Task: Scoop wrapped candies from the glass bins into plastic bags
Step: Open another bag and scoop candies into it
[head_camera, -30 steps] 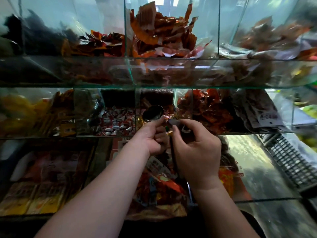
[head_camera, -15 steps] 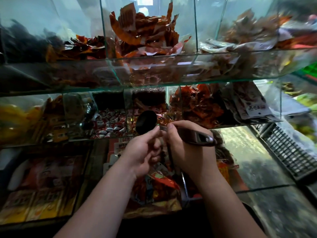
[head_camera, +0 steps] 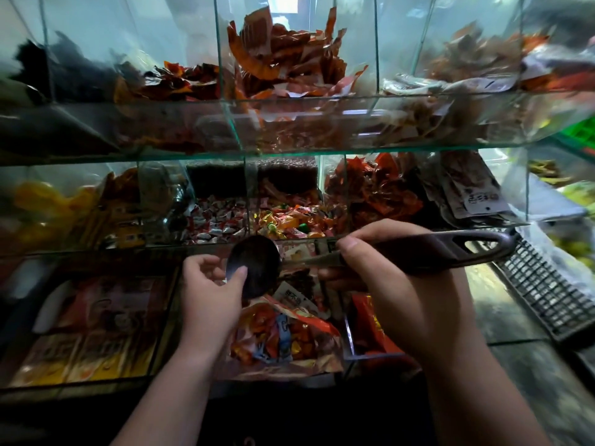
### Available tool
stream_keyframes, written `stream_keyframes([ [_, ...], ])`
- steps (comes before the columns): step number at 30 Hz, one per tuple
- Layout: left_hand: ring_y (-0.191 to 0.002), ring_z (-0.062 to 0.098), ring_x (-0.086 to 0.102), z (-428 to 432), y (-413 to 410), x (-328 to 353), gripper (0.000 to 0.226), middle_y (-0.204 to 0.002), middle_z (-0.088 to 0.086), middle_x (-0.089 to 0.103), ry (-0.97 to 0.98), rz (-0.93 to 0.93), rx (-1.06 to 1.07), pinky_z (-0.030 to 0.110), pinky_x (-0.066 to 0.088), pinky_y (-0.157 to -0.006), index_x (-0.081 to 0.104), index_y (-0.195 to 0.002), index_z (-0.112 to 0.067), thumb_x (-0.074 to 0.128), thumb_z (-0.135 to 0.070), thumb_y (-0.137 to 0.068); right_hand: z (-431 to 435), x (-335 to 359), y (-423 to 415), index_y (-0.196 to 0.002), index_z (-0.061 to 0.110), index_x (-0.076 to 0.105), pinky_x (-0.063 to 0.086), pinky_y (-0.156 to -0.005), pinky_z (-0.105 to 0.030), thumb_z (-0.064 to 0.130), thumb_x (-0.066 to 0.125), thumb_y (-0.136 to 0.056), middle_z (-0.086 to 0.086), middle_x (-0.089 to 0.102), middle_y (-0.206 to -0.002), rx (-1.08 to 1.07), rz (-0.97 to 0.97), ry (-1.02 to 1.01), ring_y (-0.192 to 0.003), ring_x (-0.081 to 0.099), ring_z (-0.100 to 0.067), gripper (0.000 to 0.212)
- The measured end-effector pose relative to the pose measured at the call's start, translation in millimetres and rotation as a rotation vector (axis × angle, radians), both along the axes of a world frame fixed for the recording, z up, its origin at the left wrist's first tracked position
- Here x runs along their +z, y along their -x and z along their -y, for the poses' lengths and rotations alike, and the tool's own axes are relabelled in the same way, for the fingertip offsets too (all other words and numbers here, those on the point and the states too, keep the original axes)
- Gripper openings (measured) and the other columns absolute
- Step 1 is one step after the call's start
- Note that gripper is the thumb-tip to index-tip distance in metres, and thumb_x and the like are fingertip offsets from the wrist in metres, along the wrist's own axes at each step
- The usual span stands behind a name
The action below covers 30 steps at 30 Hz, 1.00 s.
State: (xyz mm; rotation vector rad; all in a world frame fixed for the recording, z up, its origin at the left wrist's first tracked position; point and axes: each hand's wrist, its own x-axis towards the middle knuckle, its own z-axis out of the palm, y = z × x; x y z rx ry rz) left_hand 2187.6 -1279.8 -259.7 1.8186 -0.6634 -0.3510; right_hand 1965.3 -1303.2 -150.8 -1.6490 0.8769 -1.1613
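My right hand (head_camera: 402,284) grips the long dark handle of a black scoop (head_camera: 257,268), held level with its bowl pointing left. The bowl hangs just above a clear plastic bag (head_camera: 283,342) part-filled with orange and blue wrapped candies. My left hand (head_camera: 209,297) holds the bag's rim with curled fingers, and its thumb touches the scoop bowl. Behind the scoop, a glass bin (head_camera: 289,223) holds mixed colourful wrapped candies. The bin to its left holds red-and-white candies (head_camera: 219,220). I cannot see inside the scoop's bowl.
An upper glass shelf (head_camera: 289,149) carries bins of red and brown snack packets. Yellow packets (head_camera: 48,214) fill the left middle bin. Boxed goods (head_camera: 96,333) lie in the lower left case. A black wire basket (head_camera: 547,294) sits at right on a glass counter.
The scoop has come down and toward me from the candy bin, and its bowl now hangs over the bag. My left thumb has moved onto the bowl.
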Motion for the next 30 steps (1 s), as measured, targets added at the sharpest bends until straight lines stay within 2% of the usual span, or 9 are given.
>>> stream_keyframes([
  [3, -0.081, -0.003, 0.055, -32.0, -2.0, -12.0, 0.024, -0.090, -0.014, 0.056, -0.102, 0.201, -0.084, 0.013, 0.036, -0.062, 0.054, -0.084, -0.034, 0.078, -0.028, -0.085, -13.3, -3.2, 12.1, -0.088, 0.033, 0.073, 0.063, -0.065, -0.027, 0.052, 0.061, -0.080, 0.012, 0.078, -0.078, 0.086, -0.225, 0.057, -0.071, 0.075, -0.004, 0.024],
  [6, -0.096, 0.005, 0.049, -55.4, -6.7, -29.5, 0.016, -0.098, -0.012, 0.051, -0.149, 0.411, -0.143, 0.022, 0.039, -0.082, 0.063, -0.083, -0.028, 0.078, -0.023, -0.083, -24.3, -17.7, 11.2, -0.086, 0.037, 0.072, 0.049, -0.058, -0.006, 0.055, 0.059, -0.079, 0.022, 0.073, -0.077, 0.128, -0.434, 0.130, -0.070, 0.069, 0.006, 0.023],
  [9, -0.112, 0.017, 0.053, -62.7, -10.4, -48.8, 0.010, -0.112, -0.007, 0.058, -0.268, 0.417, -0.275, 0.033, 0.044, -0.098, 0.075, -0.094, -0.020, 0.075, -0.015, -0.086, -20.0, -47.0, -2.8, -0.086, 0.033, 0.071, 0.049, -0.062, -0.010, 0.050, 0.061, -0.084, 0.021, 0.071, -0.077, 0.190, -0.608, 0.167, -0.072, 0.066, 0.007, 0.019],
  [13, -0.100, -0.007, 0.059, -67.1, -9.4, -60.9, 0.032, -0.110, -0.024, 0.061, -0.245, 0.249, -0.285, 0.020, 0.049, -0.087, 0.059, -0.124, -0.037, 0.056, -0.017, -0.100, -15.0, -109.4, -27.6, -0.087, 0.026, 0.074, 0.047, -0.074, -0.006, 0.031, 0.072, -0.090, 0.018, 0.072, -0.083, 0.148, -0.579, 0.187, -0.082, 0.066, 0.005, 0.006],
  [16, -0.090, -0.015, 0.061, -68.8, -15.5, -66.0, 0.039, -0.099, -0.031, 0.064, -0.192, 0.107, -0.198, 0.016, 0.051, -0.075, 0.044, -0.112, -0.052, 0.058, -0.018, -0.099, -19.2, -144.1, -40.4, -0.086, 0.025, 0.075, 0.052, -0.076, -0.012, 0.026, 0.072, -0.089, 0.017, 0.073, -0.084, 0.097, -0.492, 0.150, -0.082, 0.069, 0.004, 0.004],
  [20, -0.089, -0.023, 0.058, -70.5, -16.6, -69.2, 0.036, -0.092, -0.036, 0.058, -0.171, 0.093, -0.171, 0.003, 0.046, -0.068, 0.050, -0.114, -0.051, 0.061, -0.019, -0.099, -21.6, -150.8, -45.9, -0.091, 0.027, 0.073, 0.056, -0.080, -0.029, 0.028, 0.068, -0.093, 0.015, 0.070, -0.089, 0.220, -0.592, 0.136, -0.086, 0.067, -0.001, 0.006],
  [23, -0.094, -0.023, 0.058, -71.3, -14.5, -73.3, 0.038, -0.093, -0.035, 0.060, -0.121, 0.125, -0.152, 0.000, 0.046, -0.072, 0.055, -0.122, -0.044, 0.062, -0.016, -0.098, -24.4, -141.2, -46.8, -0.094, 0.030, 0.069, 0.055, -0.076, -0.026, 0.041, 0.058, -0.088, 0.015, 0.067, -0.090, 0.237, -0.725, 0.223, -0.085, 0.065, -0.004, 0.017],
  [26, -0.100, -0.015, 0.062, -72.5, -14.5, -73.8, 0.040, -0.095, -0.034, 0.063, -0.091, 0.100, -0.129, 0.010, 0.052, -0.080, 0.054, -0.123, -0.045, 0.061, -0.015, -0.098, -26.4, -141.7, -45.8, -0.094, 0.030, 0.066, 0.055, -0.073, -0.031, 0.041, 0.053, -0.084, 0.012, 0.063, -0.088, 0.229, -0.877, 0.246, -0.083, 0.064, -0.011, 0.020],
  [30, -0.098, -0.020, 0.060, -72.5, -8.0, -76.0, 0.039, -0.089, -0.047, 0.059, -0.097, 0.058, -0.182, 0.002, 0.048, -0.070, 0.055, -0.124, -0.047, 0.060, -0.017, -0.099, -24.1, -151.2, -50.2, -0.087, 0.023, 0.075, 0.054, -0.078, -0.030, 0.028, 0.067, -0.095, 0.010, 0.071, -0.084, 0.145, -0.691, 0.104, -0.082, 0.067, -0.006, 0.012],
])
